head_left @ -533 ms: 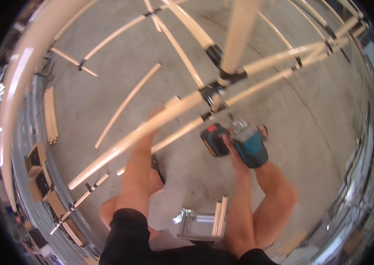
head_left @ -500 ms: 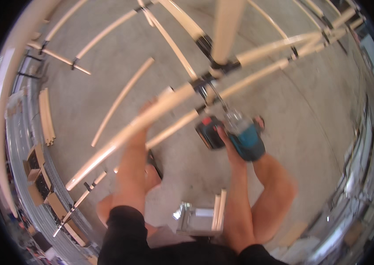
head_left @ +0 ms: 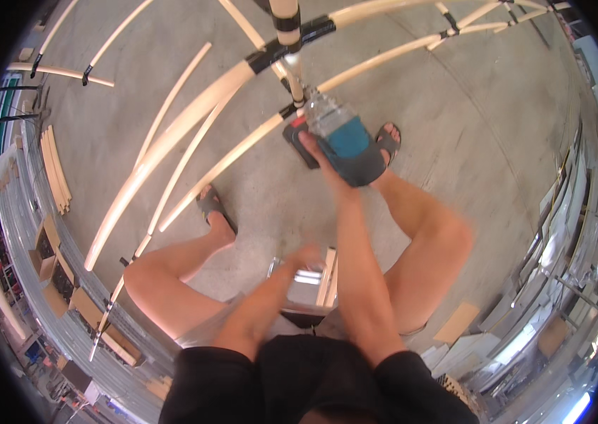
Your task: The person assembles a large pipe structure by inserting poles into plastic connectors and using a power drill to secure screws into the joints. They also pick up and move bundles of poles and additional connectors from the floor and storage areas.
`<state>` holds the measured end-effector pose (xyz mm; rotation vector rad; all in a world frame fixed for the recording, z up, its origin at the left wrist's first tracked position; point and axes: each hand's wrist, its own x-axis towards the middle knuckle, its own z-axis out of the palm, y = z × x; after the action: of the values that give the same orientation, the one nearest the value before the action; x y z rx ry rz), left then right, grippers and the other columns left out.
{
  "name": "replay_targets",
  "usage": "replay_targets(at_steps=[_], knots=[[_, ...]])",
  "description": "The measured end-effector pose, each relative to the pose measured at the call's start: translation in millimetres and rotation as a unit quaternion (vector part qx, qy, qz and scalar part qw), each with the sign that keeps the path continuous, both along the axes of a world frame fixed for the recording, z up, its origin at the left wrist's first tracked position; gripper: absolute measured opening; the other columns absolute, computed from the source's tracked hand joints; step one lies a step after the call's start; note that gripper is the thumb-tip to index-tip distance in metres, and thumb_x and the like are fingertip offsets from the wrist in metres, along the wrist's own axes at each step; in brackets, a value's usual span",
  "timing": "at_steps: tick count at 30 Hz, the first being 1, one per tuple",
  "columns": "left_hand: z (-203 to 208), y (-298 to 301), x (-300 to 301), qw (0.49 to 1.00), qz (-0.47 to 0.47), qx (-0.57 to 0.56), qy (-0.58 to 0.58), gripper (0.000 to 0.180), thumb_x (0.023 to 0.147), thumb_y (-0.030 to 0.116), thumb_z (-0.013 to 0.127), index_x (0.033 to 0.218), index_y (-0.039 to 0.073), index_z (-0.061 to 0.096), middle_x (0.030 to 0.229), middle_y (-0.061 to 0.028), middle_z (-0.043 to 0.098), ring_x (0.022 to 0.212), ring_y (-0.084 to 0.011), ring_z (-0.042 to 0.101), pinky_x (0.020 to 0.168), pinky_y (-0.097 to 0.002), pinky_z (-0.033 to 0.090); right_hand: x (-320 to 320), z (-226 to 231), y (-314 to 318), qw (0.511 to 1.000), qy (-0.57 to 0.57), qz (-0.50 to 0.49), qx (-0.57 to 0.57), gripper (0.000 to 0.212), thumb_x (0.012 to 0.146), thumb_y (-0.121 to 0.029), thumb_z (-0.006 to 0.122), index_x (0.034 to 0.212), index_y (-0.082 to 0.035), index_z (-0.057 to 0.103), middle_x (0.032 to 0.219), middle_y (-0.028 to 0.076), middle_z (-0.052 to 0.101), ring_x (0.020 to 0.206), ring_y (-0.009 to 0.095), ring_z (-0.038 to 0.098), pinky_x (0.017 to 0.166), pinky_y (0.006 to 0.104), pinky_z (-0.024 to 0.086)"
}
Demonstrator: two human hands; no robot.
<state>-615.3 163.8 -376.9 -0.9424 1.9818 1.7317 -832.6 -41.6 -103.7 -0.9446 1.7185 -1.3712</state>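
My right hand [head_left: 321, 157] grips a cordless power driver [head_left: 350, 139] with a teal and dark body, clear front and black-and-red battery. Its nose points up at a black pipe joint [head_left: 279, 55] on a frame of cream-coloured pipes. Whether the tip touches the joint, I cannot tell. My left hand [head_left: 304, 257], smeared by motion, is over a shallow silvery tray [head_left: 286, 305] close to my waist, beside two short cream pipes [head_left: 327, 277] standing in it. Anything in its fingers is not visible.
The frame's long pipe [head_left: 145, 173] slopes down to the left, with thinner pipes below. My sandalled feet stand on the concrete floor [head_left: 454, 177]. Loose pipes [head_left: 55, 169], open cardboard boxes [head_left: 51, 247] and long grey stock lie left; stacked sheets and strips [head_left: 560, 247] lie right.
My left hand has left the long pipe and come back to the tray at my waist. The driver, still in my right hand, and the frame now appear higher and further left in view.
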Motion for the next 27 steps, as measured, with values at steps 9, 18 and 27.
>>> replay_targets(at_steps=[9, 18, 27], knots=[[49, -2, -18, 0.963, 0.103, 0.197, -0.150, 0.055, 0.077, 0.051, 0.074, 0.101, 0.002, 0.066, 0.079, -0.0095, 0.069, 0.072, -0.0180, 0.067, 0.063, -0.0334, 0.054, 7, -3, 4, 0.990, -0.091, -0.038, -0.098, 0.036, 0.089, -0.031, 0.068, 0.110, -0.002, 0.065, 0.107, 0.004, 0.068, 0.098, 0.017, 0.062, 0.091, 0.0281, 0.045], [224, -141, -30, 0.943, 0.246, 0.213, 0.062, 0.047, 0.096, 0.050, 0.049, 0.110, 0.005, 0.054, 0.091, -0.0069, 0.064, 0.086, -0.0169, 0.063, 0.083, -0.0349, 0.049, -21, -3, 49, 0.969, -0.166, -0.174, -0.060, 0.019, 0.089, -0.017, 0.067, 0.102, -0.002, 0.067, 0.083, 0.000, 0.065, 0.078, 0.011, 0.057, 0.076, 0.0288, 0.045], [441, -175, -13, 0.838, 0.471, 0.020, 0.274, 0.026, 0.100, 0.027, 0.048, 0.102, 0.002, 0.054, 0.077, -0.0041, 0.056, 0.072, -0.0149, 0.057, 0.069, -0.0308, 0.048, -60, 180, 5, 0.985, 0.141, -0.074, -0.069, 0.030, 0.084, -0.023, 0.074, 0.107, -0.005, 0.067, 0.108, 0.007, 0.066, 0.101, 0.016, 0.058, 0.091, 0.0326, 0.044]])
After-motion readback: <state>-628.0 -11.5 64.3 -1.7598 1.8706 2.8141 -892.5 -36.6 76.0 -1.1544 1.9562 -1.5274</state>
